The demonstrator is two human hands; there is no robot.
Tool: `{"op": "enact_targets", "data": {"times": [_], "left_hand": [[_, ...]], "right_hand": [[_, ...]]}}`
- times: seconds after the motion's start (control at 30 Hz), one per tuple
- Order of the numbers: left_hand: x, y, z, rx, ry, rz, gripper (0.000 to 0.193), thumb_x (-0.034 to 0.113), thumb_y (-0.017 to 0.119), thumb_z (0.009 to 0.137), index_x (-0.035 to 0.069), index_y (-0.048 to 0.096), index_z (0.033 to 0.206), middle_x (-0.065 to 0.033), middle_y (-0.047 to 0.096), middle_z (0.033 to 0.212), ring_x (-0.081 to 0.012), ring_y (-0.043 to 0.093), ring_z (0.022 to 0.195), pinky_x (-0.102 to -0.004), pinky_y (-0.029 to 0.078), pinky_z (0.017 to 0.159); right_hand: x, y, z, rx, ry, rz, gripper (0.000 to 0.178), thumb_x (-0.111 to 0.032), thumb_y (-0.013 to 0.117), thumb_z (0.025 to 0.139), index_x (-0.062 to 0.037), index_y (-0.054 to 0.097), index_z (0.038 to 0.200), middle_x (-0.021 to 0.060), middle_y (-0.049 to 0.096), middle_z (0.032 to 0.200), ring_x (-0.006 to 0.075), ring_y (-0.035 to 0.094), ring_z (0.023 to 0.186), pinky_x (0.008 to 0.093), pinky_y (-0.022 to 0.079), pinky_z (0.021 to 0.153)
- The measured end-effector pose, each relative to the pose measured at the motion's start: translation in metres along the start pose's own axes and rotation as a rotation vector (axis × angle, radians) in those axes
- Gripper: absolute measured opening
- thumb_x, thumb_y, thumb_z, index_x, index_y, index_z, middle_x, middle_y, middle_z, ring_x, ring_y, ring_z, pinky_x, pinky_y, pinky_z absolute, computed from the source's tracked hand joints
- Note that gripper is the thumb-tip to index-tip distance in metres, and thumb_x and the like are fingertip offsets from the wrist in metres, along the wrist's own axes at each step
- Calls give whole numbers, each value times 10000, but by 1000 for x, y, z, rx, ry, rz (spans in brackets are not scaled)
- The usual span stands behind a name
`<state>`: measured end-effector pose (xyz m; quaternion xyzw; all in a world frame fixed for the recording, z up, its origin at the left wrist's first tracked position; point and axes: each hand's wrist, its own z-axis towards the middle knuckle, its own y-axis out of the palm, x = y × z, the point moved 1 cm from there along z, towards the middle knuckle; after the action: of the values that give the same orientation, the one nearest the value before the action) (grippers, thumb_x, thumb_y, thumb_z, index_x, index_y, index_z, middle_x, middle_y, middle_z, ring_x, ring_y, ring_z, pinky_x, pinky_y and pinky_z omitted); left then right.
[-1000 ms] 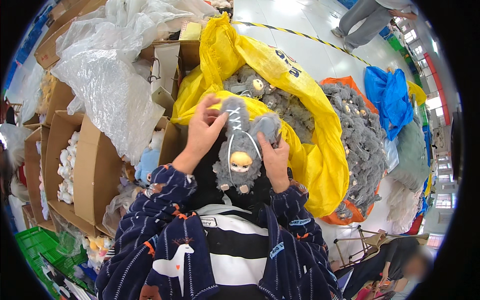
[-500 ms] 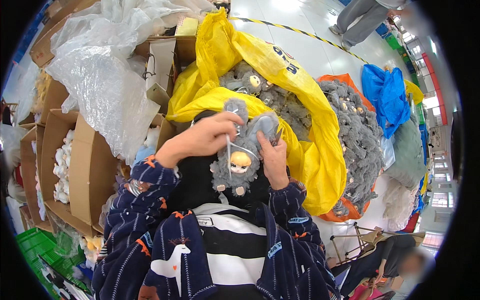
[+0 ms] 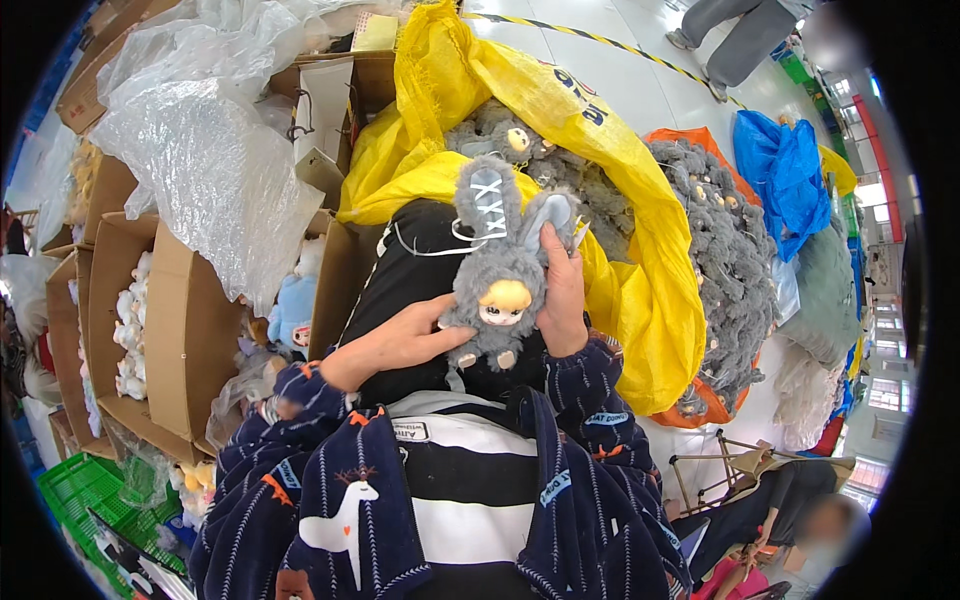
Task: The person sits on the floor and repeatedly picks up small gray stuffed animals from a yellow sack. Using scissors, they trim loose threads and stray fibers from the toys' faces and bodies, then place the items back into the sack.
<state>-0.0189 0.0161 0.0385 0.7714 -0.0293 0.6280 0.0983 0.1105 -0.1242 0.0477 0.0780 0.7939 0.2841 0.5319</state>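
A grey plush rabbit doll (image 3: 485, 272) with a pale face and yellow fringe is upright before me, over my black-trousered lap. White ribbon (image 3: 487, 203) criss-crosses its left ear, and loose ends curl out to the left. My left hand (image 3: 408, 335) pinches the doll's lower body with thumb and fingers. The other ear, with a smooth grey lining, is gripped at its base by my right hand (image 3: 562, 300), whose palm lies along the doll's side. A small pointed object (image 3: 581, 236) sticks out beside the right fingers; its kind is unclear.
A yellow woven sack (image 3: 640, 340) of grey dolls lies open beyond my lap. Another heap of grey dolls (image 3: 715, 270) fills an orange sack to the right. Cardboard boxes (image 3: 185, 345) with plush toys and clear plastic sheeting (image 3: 200, 130) stand left. People are at the right edges.
My left hand has let go of the white ribbon by the ear and moved down to the doll's lower body. The ribbon now shows laced across the ear. My right hand still holds the other ear.
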Motion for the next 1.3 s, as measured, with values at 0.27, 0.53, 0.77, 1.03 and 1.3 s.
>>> {"op": "enact_targets", "data": {"times": [0.27, 0.53, 0.77, 1.03, 1.3], "left_hand": [[-12, 11, 39, 124, 2, -696, 388, 20, 581, 793, 4, 474, 1166, -79, 570, 1097, -159, 545, 998, -303, 422, 896], [3, -8, 57, 164, 24, -757, 376, -1, 556, 754, 10, 505, 1126, -74, 584, 1046, -155, 575, 932, -286, 470, 804], [-10, -7, 60, 75, 129, -655, 503, -18, 556, 711, 11, 455, 1202, -70, 536, 1128, -172, 516, 1032, -289, 414, 882], [14, -9, 64, 233, 331, -872, 665, 243, 624, 799, 98, 238, 1320, -75, 402, 1268, -199, 427, 1147, -353, 367, 944], [15, -17, 73, 339, 238, -950, 589, 68, 641, 757, 73, 326, 1255, -83, 478, 1155, -209, 480, 1077, -364, 407, 920]], "right_hand": [[-31, 5, -15, -12, -476, -783, 274, -99, 627, 799, 22, 562, 1037, 15, 560, 763, 65, 494, 677, 208, 418, 626], [-14, -5, -41, -203, -568, -1210, 208, -84, 667, 742, -18, 577, 918, 41, 551, 676, 78, 525, 568, 221, 429, 515], [7, -3, -32, 107, 414, 281, 88, -147, 566, 833, -125, 481, 842, 30, 531, 693, 51, 321, 431, 198, 264, 406], [9, -1, -30, -175, -782, -1014, 112, -30, 648, 712, -99, 593, 781, 76, 568, 780, 159, 521, 479, 253, 418, 446], [6, -14, -43, -301, -476, -923, 152, 2, 594, 764, -59, 593, 903, 21, 535, 774, 90, 499, 540, 229, 414, 477]]}}
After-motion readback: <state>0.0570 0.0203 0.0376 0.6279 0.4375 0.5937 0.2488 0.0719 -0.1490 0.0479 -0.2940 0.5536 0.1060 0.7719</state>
